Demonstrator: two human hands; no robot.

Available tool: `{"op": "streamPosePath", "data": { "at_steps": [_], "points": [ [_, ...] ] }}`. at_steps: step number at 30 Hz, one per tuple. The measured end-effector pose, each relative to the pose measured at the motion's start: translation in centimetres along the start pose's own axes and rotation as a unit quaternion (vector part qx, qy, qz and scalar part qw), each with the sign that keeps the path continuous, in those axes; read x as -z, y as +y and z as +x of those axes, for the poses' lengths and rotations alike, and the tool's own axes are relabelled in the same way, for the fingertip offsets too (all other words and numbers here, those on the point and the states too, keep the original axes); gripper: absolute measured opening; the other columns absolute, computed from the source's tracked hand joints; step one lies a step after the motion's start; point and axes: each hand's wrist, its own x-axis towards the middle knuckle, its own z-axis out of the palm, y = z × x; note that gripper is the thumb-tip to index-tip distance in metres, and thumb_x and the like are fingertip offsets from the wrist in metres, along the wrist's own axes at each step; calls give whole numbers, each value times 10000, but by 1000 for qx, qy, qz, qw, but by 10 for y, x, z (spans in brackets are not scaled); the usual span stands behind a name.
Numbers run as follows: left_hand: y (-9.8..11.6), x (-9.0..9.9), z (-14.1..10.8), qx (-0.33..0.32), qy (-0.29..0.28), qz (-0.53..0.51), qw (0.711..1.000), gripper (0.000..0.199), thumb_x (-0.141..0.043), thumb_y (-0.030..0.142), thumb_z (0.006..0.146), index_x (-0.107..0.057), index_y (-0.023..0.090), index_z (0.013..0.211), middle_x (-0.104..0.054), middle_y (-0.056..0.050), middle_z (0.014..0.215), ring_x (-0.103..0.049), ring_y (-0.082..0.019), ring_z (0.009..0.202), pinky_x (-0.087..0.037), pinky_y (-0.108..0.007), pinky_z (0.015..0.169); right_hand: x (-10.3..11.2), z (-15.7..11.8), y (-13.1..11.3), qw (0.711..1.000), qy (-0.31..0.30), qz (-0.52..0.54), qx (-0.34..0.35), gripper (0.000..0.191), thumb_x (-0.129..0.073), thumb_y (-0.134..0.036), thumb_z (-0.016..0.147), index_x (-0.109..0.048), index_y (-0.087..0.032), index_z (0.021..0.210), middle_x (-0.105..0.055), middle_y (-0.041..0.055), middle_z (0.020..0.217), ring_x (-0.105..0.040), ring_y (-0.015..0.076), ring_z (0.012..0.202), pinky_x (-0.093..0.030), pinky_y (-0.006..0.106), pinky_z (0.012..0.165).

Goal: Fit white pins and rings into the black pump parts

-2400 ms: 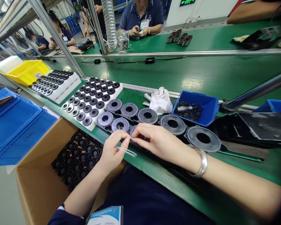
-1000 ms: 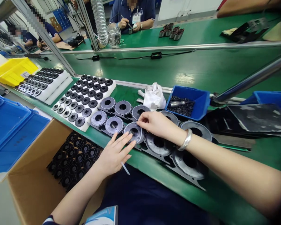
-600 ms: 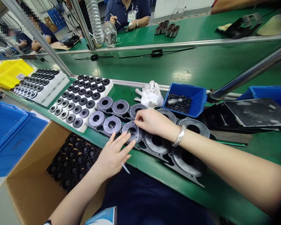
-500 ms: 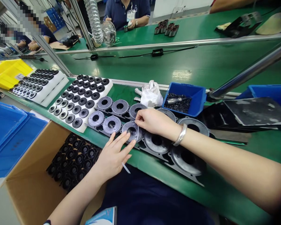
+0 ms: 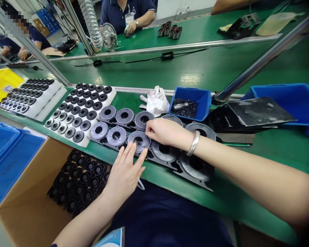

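My left hand (image 5: 126, 168) lies open, its stretched fingertips on the near edge of a grey metal round housing (image 5: 139, 140) with a dark centre hole. A thin white strip (image 5: 141, 184) sticks out beside that hand's thumb side; how it is held is hidden. Just right of the same housing, my right hand (image 5: 163, 130) is closed in a pinch, a silver bangle on its wrist. Whatever its fingertips hold is hidden. More such housings (image 5: 116, 136) stand in two rows along the bench, partly covered by my right hand and forearm.
A white foam tray (image 5: 89, 139) of black round parts stands left of the rows. Behind are white gloves (image 5: 157, 101) and a blue bin (image 5: 207, 103) of small black parts. Below left, an open carton (image 5: 28, 178) holds black parts. A co-worker's hand (image 5: 130, 28) is across the bench.
The whole view has shifted slightly. My right hand stays pinched by the housing; the white strip seen below its fingers earlier no longer shows there. The strip by my left hand now looks more curved.
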Motion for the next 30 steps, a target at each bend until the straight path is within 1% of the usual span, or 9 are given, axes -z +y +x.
{"op": "streamPosePath", "data": {
  "at_steps": [7, 12, 15, 16, 18, 21, 25, 28, 30],
  "points": [
    [4, -8, -3, 9, 11, -6, 1000, 566, -506, 242, 941, -366, 230, 1490, -394, -191, 1502, -312, -322, 1453, -357, -535, 1143, -4, 0, 3, 1000, 15, 24, -2, 148, -601, -227, 918, -709, -162, 842, -717, 76, 887, -663, 204, 773, -418, 253, 619],
    [-6, -4, -4, 2, 23, -57, 998, 520, -487, 187, 941, -411, 216, 1455, -441, -183, 1465, -359, -313, 1428, -331, -556, 1150, -2, -6, 11, 995, 93, 38, -7, 182, -613, -280, 944, -693, -152, 842, -703, 76, 835, -647, 202, 759, -398, 263, 621],
    [-17, 5, -2, 30, 80, -141, 986, 463, -444, 139, 951, -433, 186, 1411, -550, -156, 1350, -490, -251, 1327, -355, -507, 1148, 8, -23, 10, 983, 144, 110, 21, 178, -623, -272, 942, -682, -157, 819, -685, 51, 795, -622, 171, 725, -396, 255, 631],
    [-20, 9, 0, 48, 109, -175, 977, 439, -429, 130, 956, -442, 177, 1392, -589, -143, 1291, -547, -223, 1260, -402, -460, 1121, 11, -31, 7, 977, 131, 160, 48, 181, -628, -283, 940, -681, -163, 815, -678, 32, 773, -613, 154, 701, -399, 247, 626],
    [-22, 16, 5, 79, 149, -234, 958, 389, -406, 133, 971, -460, 173, 1354, -642, -113, 1180, -651, -165, 1059, -513, -337, 987, 14, -46, -2, 952, 47, 281, 112, 159, -656, -318, 921, -687, -176, 857, -674, -3, 763, -606, 125, 662, -414, 223, 606],
    [-16, 21, 18, 103, 141, -269, 947, 325, -384, 179, 997, -482, 178, 1307, -691, -66, 1051, -686, -117, 833, -555, -240, 805, 10, -64, -18, 892, -86, 410, 167, 148, -713, -301, 863, -684, -175, 935, -687, -15, 818, -619, 108, 666, -435, 194, 589],
    [-6, 19, 34, 106, 99, -276, 950, 298, -393, 226, 1003, -507, 160, 1269, -722, -59, 984, -703, -144, 865, -563, -242, 757, 0, -70, -23, 874, -86, 457, 143, 117, -641, -244, 881, -645, -151, 810, -637, -21, 669, -575, 99, 602, -425, 195, 580],
    [-5, 18, 37, 75, 75, -281, 954, 303, -392, 214, 998, -502, 146, 1272, -715, -90, 1075, -704, -161, 945, -573, -261, 804, 0, -69, -12, 854, -79, 502, 111, 203, -642, -341, 882, -621, -153, 809, -626, -18, 659, -550, 96, 586, -422, 199, 574],
    [-5, 17, 34, 41, 63, -293, 953, 326, -387, 210, 1000, -479, 142, 1305, -691, -113, 1154, -685, -172, 1034, -568, -279, 864, 2, -70, -4, 852, -77, 510, 92, 265, -651, -414, 876, -626, -153, 832, -616, -18, 653, -512, 88, 554, -390, 193, 535]
  ]
}}
